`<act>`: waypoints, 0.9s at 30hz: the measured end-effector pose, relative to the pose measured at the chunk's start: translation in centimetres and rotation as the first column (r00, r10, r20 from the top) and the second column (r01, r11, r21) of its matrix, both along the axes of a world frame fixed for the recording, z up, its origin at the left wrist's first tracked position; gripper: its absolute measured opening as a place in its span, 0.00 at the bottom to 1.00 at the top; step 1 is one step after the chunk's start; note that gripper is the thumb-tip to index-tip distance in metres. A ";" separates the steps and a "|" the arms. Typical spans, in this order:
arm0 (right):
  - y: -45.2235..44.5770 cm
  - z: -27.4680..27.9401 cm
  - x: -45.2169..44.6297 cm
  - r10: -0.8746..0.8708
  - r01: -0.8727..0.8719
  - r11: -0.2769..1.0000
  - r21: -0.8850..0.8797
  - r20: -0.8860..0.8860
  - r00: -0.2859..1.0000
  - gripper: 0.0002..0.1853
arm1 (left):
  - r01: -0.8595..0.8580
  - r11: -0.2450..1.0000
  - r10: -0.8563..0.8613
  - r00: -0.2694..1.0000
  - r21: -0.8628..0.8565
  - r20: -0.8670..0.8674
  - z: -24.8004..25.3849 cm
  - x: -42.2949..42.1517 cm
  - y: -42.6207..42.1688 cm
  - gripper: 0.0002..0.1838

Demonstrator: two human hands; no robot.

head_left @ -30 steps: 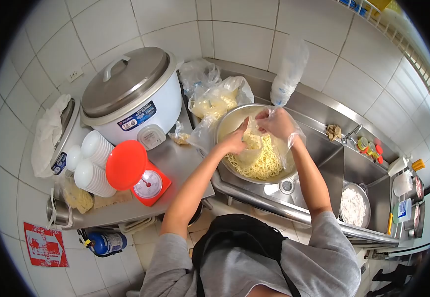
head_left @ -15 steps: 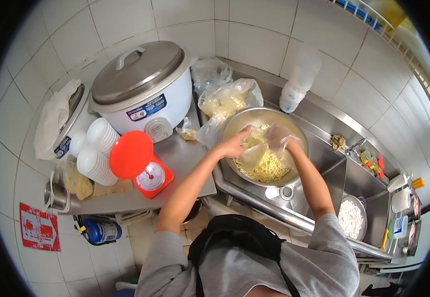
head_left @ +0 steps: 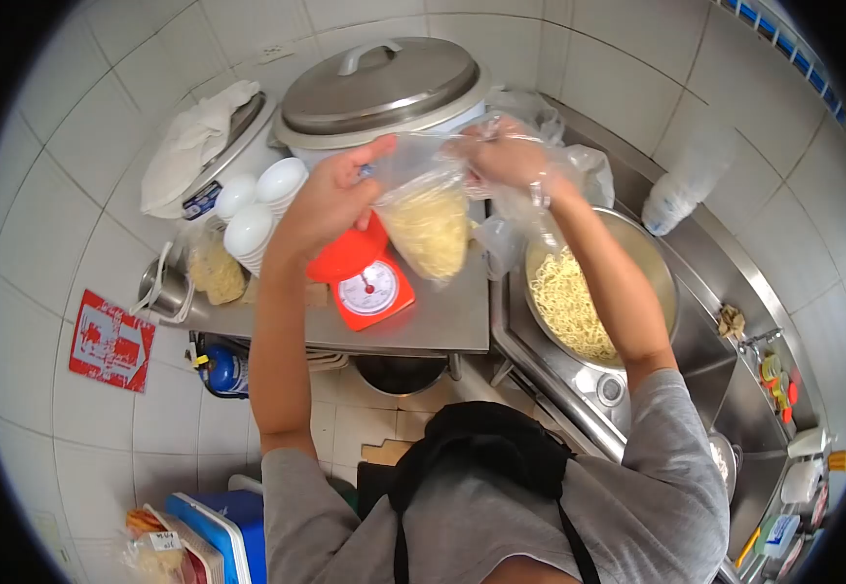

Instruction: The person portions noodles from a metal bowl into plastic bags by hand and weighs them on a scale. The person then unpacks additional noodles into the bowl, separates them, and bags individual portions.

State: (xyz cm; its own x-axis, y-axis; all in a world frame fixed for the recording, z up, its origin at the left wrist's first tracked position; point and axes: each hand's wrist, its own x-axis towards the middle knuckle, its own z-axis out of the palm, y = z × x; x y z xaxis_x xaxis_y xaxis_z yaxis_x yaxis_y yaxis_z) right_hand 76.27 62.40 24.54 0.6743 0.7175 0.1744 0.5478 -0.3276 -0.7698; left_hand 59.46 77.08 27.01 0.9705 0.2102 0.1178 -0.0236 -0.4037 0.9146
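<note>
Fingers (head_left: pixel 377 149) hold the clear bag (head_left: pixel 430 234) hanging below and between them.

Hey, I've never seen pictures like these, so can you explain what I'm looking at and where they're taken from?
Sure. There's no robot here: these are a person's own bare arms. Every picture comes from one camera worn on their head, looking forward and down, and the lens makes straight lines look curved.

The left hand and right hand hold up a clear plastic bag with pale yellow food inside, probably noodles. Below, on a steel counter, stand a red scale, stacked white bowls and a big lidded cooker. To the right, at the sink, a large metal bowl holds loose noodles.
</note>
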 end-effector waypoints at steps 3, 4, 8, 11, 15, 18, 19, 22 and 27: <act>5.3 -1.0 -0.7 0.005 -0.014 0.999 0.042 0.207 0.978 0.14 | -0.148 0.989 0.147 0.989 0.014 0.016 0.0 -1.5 3.5 0.29; 7.1 -1.3 -0.5 0.066 -0.084 0.996 0.020 0.466 0.882 0.14 | -0.183 0.983 0.182 0.983 0.008 0.035 -0.1 -1.7 4.9 0.28; 12.5 0.7 -0.9 0.232 -0.155 0.972 -0.175 0.804 0.547 0.12 | -0.285 0.959 0.284 0.956 -0.001 0.079 0.5 -2.9 7.7 0.28; 14.8 1.7 -0.9 0.257 -0.121 0.966 -0.228 0.848 0.463 0.16 | -0.302 0.953 0.301 0.948 -0.006 0.102 1.3 -3.6 8.8 0.28; 17.4 0.0 -0.2 0.269 -0.206 0.963 -0.174 0.653 0.708 0.16 | -0.322 0.945 0.327 0.940 -0.060 0.097 0.1 -3.5 10.0 0.28; 17.4 -1.1 -0.6 0.365 -0.075 0.924 -0.375 0.805 0.467 0.16 | -0.358 0.931 0.363 0.930 -0.070 0.066 -1.7 -3.5 10.5 0.27; 17.5 -1.5 -0.5 0.354 -0.106 0.933 -0.345 0.819 0.451 0.16 | -0.376 0.924 0.381 0.923 -0.074 0.061 -2.0 -3.4 10.3 0.27; 17.2 -2.2 -0.6 0.312 -0.228 0.949 -0.217 0.753 0.580 0.15 | -0.380 0.921 0.386 0.919 -0.088 0.077 -2.3 -3.5 10.9 0.27; 15.3 -1.0 -1.7 0.359 -0.381 0.924 0.008 0.321 0.877 0.18 | -0.419 0.907 0.421 0.904 -0.044 0.073 -2.7 -3.6 10.9 0.25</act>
